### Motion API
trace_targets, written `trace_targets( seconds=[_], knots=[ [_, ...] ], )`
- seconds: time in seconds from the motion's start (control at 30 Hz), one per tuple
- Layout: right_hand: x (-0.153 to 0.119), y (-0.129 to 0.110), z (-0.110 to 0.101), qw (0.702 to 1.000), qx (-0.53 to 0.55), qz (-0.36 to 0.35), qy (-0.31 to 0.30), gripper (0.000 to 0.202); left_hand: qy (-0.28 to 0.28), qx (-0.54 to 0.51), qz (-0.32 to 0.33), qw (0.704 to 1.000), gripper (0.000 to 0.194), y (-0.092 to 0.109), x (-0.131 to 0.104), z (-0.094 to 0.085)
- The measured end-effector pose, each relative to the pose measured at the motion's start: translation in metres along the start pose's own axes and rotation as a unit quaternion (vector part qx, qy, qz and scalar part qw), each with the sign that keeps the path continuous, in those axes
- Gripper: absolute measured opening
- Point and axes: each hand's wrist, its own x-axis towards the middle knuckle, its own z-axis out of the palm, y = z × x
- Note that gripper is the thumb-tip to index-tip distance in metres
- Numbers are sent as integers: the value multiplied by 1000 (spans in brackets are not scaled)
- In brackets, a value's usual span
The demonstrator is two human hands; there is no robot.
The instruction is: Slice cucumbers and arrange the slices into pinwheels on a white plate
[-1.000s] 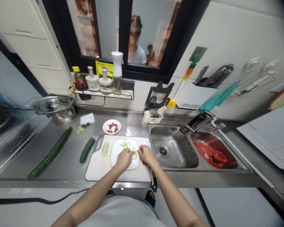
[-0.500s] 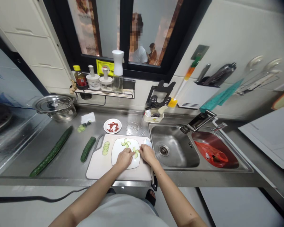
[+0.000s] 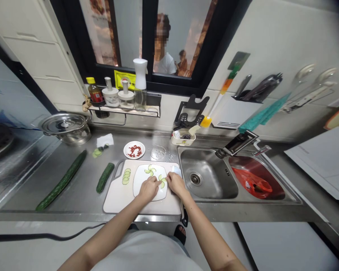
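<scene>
A white plate [image 3: 141,184] with a thin dark rim rests on the pale cutting board [image 3: 115,203]. Toward its upper edge lies a curved group of thin cucumber slices [image 3: 150,170]. A second group of cucumber slices [image 3: 162,181] sits at the right, between my two hands. My left hand [image 3: 149,189] is closed over the plate, its fingertips on that second group. At the plate's right edge, my right hand [image 3: 176,184] is closed in a pinch at the same slices. An overlapping row of cucumber slices [image 3: 126,176] lies on the board, left of the plate.
A cut cucumber [image 3: 105,178] and a long cucumber [image 3: 62,180] lie left of the board. Behind it stands a small dish of red bits [image 3: 134,150]. A knife [image 3: 184,215] lies at the board's right edge, beside the sink [image 3: 209,173]. A lidded pot [image 3: 66,128] stands back left.
Almost nothing differs. Both hands keep their places at the right-hand cucumber slices, with only a tiny shift of the camera.
</scene>
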Motion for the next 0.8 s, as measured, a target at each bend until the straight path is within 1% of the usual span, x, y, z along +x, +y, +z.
trace_targets(
  seconds=[0.1,0.3,0.6,0.8],
  knots=[
    [-2,0,-1,1000,18,1,4,23,-1,13,2,1000,35,0,0,0],
    [-3,-1,-2,1000,28,8,-2,17,-2,29,7,1000,35,-1,1,2],
    [-4,-2,2,999,37,13,11,13,-3,29,5,1000,34,0,1,1],
    [-4,1,6,996,77,11,31,14,-9,25,2,1000,34,1,1,-1]
  ],
)
